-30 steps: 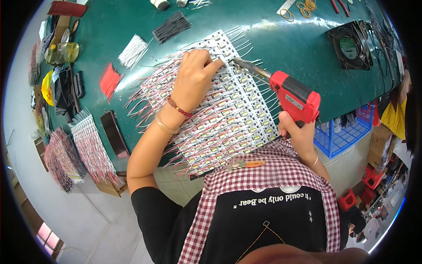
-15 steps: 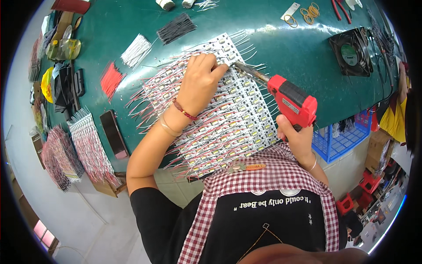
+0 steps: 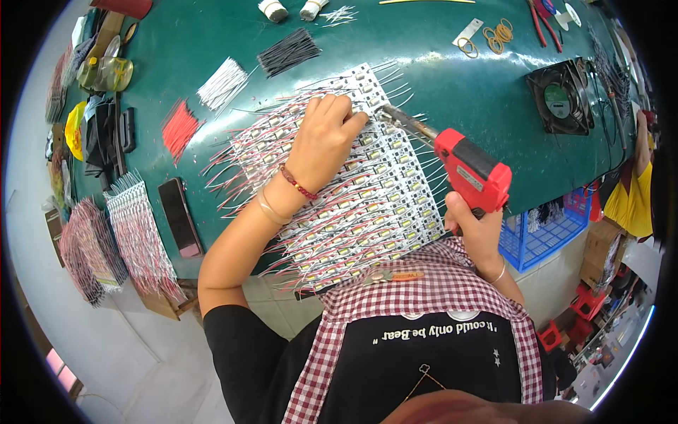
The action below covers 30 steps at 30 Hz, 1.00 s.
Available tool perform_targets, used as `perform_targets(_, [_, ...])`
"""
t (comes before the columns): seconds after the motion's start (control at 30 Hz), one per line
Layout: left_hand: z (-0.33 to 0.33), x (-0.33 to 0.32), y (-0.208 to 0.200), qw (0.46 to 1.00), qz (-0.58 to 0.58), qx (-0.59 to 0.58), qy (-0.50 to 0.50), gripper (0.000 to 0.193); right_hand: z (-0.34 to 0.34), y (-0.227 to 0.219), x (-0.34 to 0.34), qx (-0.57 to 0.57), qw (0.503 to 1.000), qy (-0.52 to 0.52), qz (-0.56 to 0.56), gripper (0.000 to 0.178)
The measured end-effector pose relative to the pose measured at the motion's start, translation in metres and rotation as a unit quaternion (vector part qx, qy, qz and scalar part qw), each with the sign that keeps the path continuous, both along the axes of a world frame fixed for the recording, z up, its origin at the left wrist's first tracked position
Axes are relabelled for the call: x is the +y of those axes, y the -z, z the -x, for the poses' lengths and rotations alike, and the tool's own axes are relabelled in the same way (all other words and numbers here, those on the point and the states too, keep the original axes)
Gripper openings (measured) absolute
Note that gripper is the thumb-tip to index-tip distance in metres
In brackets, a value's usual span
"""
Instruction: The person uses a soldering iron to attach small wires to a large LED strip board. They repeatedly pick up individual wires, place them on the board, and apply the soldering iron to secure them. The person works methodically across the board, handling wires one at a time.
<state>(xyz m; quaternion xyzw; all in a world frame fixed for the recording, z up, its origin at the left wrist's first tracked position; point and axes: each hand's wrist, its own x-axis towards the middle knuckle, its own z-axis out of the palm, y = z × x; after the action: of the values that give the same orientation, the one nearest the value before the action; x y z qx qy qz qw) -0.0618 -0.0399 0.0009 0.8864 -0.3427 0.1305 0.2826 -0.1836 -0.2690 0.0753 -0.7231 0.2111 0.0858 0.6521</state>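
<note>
My right hand is wrapped round the grip of a red and black soldering gun. The gun's metal tip points left and meets the upper part of a white sheet of small circuit boards, rows of boards bearing yellowish components. My left hand lies over the sheet, fingers bent and closed in a pinch just left of the tip. What that pinch holds is hidden. Thin red and white wires stick out on the sheet's left side, and darker ones along its right edge.
Bundles of red wires, white wires and black wires lie beyond my left hand. A phone and wired board sheets are at left. A black fan stands at right, above a blue crate. Another person's arm shows far right.
The whole view has shifted slightly, bringing a yellow stick into sight at the top edge. Both hands and the soldering gun keep nearly the same place on the sheet.
</note>
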Motion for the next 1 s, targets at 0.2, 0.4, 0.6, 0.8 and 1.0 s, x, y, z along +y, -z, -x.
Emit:
perform_targets(0.2, [0.004, 0.003, -0.001, 1.000, -0.027, 0.010, 0.001, 0.017, 0.000, -0.005, -0.012, -0.043, 0.997, 0.020, -0.060, 0.014])
perform_targets(0.4, [0.005, 0.003, -0.007, 0.999, -0.035, 0.008, 0.003, 0.022, 0.005, -0.010, -0.021, -0.088, 0.991, 0.067, -0.077, 0.033])
perform_targets(0.6, [0.006, 0.003, -0.014, 0.999, -0.053, -0.004, 0.000, 0.014, -0.001, -0.028, -0.053, -0.120, 0.983, 0.091, -0.105, 0.028])
perform_targets(0.8, [0.001, -0.013, -0.007, 0.997, -0.059, -0.052, 0.010, 0.013, 0.008, -0.022, -0.096, -0.209, 0.950, 0.169, -0.160, 0.029])
perform_targets(1.0, [0.005, -0.001, -0.016, 0.992, -0.088, -0.088, 0.002, 0.016, 0.004, -0.028, -0.100, -0.231, 0.942, 0.165, -0.181, 0.028])
